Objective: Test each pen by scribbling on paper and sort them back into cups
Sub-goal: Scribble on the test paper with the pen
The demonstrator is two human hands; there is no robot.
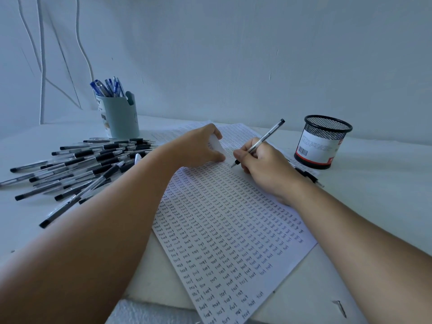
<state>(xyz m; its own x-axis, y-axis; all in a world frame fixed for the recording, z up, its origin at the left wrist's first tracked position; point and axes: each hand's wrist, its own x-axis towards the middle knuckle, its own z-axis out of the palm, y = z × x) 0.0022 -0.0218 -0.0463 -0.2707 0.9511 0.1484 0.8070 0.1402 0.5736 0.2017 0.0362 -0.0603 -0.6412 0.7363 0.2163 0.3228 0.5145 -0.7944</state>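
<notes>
A white paper sheet (222, 230), covered in rows of the handwritten word "test", lies in front of me. My right hand (264, 164) grips a clear pen with a black cap end (266, 134); its tip touches the sheet near the top. My left hand (196, 148) pinches the curled upper edge of the sheet between thumb and fingers, just left of the pen tip. A pile of several black pens (81, 164) lies to the left. A light blue cup (121, 120) holds several blue pens. A black mesh cup (323, 141) stands on the right.
One more black pen (308, 177) lies by my right wrist, beside the mesh cup. More written sheets (236, 129) lie under the top one. White cables (42, 66) hang down the wall at the back left. A small screw (340, 308) lies near the front right.
</notes>
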